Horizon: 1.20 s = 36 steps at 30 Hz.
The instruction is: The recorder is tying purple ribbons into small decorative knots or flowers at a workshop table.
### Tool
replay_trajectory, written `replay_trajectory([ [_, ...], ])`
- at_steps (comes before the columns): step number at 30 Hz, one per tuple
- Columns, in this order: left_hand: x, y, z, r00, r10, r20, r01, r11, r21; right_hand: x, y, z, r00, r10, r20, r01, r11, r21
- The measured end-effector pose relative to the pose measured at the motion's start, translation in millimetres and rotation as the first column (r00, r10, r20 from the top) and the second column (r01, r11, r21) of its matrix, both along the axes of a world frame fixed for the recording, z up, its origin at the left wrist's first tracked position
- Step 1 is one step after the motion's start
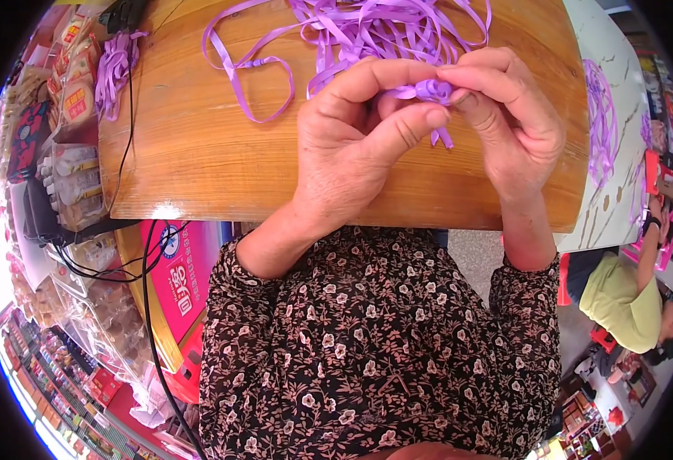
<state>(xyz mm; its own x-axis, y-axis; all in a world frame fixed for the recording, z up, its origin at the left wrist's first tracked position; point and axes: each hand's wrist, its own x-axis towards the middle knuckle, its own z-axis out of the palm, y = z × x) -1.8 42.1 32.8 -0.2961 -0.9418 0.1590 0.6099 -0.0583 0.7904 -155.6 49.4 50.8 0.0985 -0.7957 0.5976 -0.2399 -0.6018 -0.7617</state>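
Both my hands meet above the wooden table, with a small looped bow of purple ribbon [433, 91] between them. My left hand [359, 130] is closed, its thumb and forefinger pinching the ribbon from the left. From the right, my right hand [513, 115] pinches the bow's other side with thumb and fingertips. Short ribbon ends hang below the fingers. Just beyond my hands lies a tangled heap of purple ribbon [375, 31], one long loop of it straying to the left.
The wooden table [214, 169] ends just before my body. A bundle of purple ribbon [116, 69] hangs at its left edge beside packaged goods [76, 100] and black cables [149, 307]. More ribbon [601, 123] lies on a white marbled surface [582, 230]. A person in yellow-green [624, 303] works at right.
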Motion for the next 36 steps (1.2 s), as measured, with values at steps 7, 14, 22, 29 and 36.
replay_trajectory([
  [7,-3,-2,-8,0.979,0.149,0.136,-0.137,0.986,-0.099,-1,4,0,0.952,-0.148,-0.269,0.092,0.974,-0.209],
  [14,-4,-1,-11,0.976,0.196,0.093,-0.187,0.978,-0.096,3,5,1,0.939,-0.209,-0.272,0.130,0.951,-0.281],
  [22,0,0,-12,0.984,0.175,0.040,-0.171,0.982,-0.081,4,7,2,0.949,-0.155,-0.275,0.100,0.974,-0.205],
  [29,8,3,-5,0.997,0.049,0.059,-0.047,0.998,-0.034,-3,1,3,0.950,-0.129,-0.284,0.055,0.966,-0.254],
  [36,9,6,-5,0.989,0.086,0.117,-0.073,0.992,-0.107,-9,1,2,0.960,-0.099,-0.261,0.038,0.973,-0.228],
])
